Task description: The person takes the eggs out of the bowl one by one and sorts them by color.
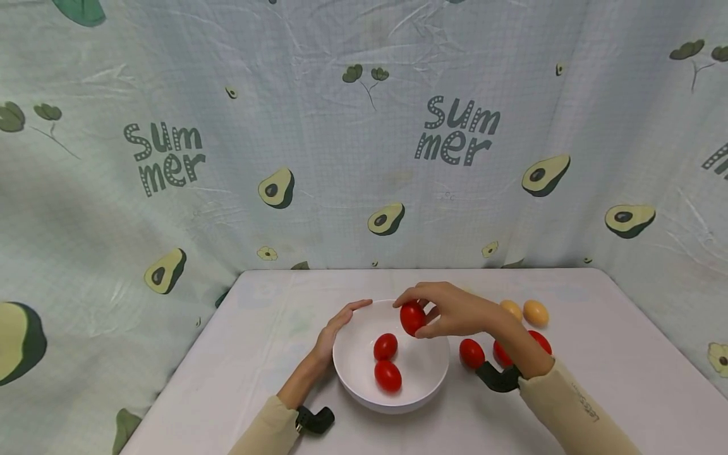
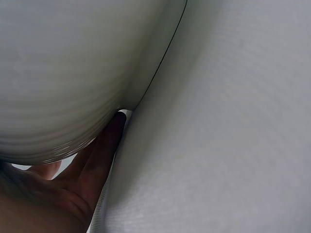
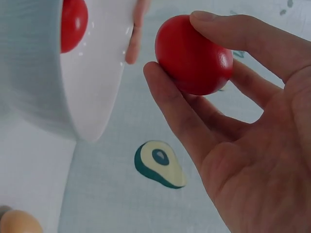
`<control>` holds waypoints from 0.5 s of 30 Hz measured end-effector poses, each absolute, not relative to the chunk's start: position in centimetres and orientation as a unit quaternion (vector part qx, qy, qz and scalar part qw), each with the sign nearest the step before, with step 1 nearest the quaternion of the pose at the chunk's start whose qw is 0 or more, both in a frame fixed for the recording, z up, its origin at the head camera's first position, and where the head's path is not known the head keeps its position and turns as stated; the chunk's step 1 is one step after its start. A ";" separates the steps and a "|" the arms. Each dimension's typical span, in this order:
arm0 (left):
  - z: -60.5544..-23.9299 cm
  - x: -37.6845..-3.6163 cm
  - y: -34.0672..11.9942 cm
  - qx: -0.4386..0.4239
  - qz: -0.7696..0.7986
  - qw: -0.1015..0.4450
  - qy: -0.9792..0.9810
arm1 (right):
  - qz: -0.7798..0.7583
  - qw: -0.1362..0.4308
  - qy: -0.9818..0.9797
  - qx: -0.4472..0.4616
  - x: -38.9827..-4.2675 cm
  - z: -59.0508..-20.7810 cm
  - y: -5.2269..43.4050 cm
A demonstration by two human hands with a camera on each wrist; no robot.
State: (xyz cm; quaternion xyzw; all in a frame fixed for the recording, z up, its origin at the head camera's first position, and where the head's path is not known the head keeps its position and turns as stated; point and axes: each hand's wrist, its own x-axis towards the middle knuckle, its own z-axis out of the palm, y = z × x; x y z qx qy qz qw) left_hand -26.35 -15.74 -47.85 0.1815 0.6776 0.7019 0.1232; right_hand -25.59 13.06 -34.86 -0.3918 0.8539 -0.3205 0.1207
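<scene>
A white bowl [image 1: 364, 379] stands on the table with two red eggs, one egg [image 1: 385, 347] lying just behind the other egg [image 1: 388, 376]. My right hand [image 1: 455, 309] pinches a third red egg [image 1: 412, 318] between thumb and fingertips, above the bowl's back right part. In the right wrist view this held egg [image 3: 194, 56] shows smooth and shiny, clear of the bowl's rim [image 3: 92, 131]. My left hand [image 1: 330, 335] rests along the bowl's left outer side, its fingers stretched out by the rim. The left wrist view shows its fingers [image 2: 99, 160] against the bowl wall [image 2: 63, 87].
Right of the bowl lie more red eggs, one egg [image 1: 471, 354] nearest it and others partly hidden behind my right forearm. Two yellowish-brown eggs, one egg [image 1: 536, 313] farthest right, lie behind them. A printed curtain [image 1: 318, 139] hangs behind the white table [image 1: 273, 316].
</scene>
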 end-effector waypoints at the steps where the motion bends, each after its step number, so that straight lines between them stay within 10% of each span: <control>1: -47.8 -26.3 -15.7 0.180 0.702 0.122 0.678 | -0.324 0.121 0.857 -0.382 -25.5 -34.9 13.3; 15: -47.9 -26.3 -15.8 0.190 0.705 0.121 0.673 | -0.361 0.075 0.870 -0.326 -24.7 -35.4 18.7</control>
